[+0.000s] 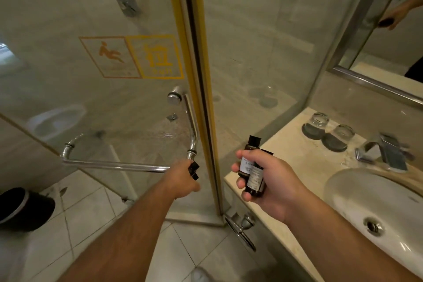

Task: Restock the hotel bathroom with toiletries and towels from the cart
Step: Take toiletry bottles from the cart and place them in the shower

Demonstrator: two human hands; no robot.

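Bathroom: right hand (272,182) grips seemingly two bottles (251,168).

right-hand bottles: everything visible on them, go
Two small dark brown bottles, material unclear, each with a black cap and a pale label whose print is too small to read. They sit side by side, roughly upright, caps tilted away from the camera. The right hand grips both round the body, fingers curled across the labels. They are held in the air over the beige counter at its left end, touching nothing else.
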